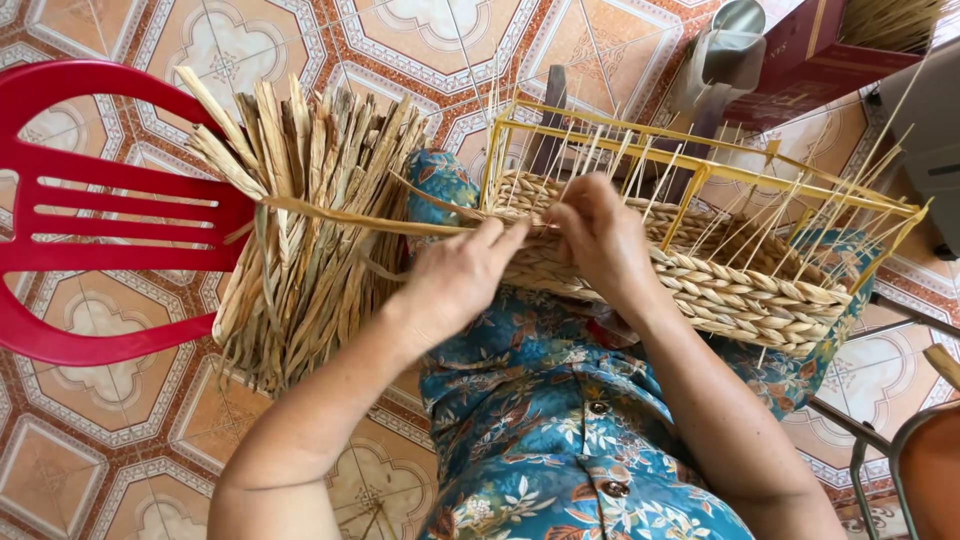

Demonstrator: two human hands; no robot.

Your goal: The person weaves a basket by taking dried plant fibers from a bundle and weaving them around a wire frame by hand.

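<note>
Half-woven basket lies across the lap, long axis running left-right. Left hand pinches 1 dried strand pointing left from the basket; right hand curls closed on its rim.

The floor is laid with square ceramic tiles, cream and peach in the middle with white scrolled borders and dark red diamond corners. A red plastic chair stands on it at the left; its slatted part faces the camera. A thick bundle of dried, straw-coloured reed strips leans against the chair's right edge, its lower ends reaching down toward the tiles. At the lower right a grey metal frame of thin tubes stands on the floor. At the upper right a dark red cardboard box sits above the tiles; what it rests on cannot be told.
</note>
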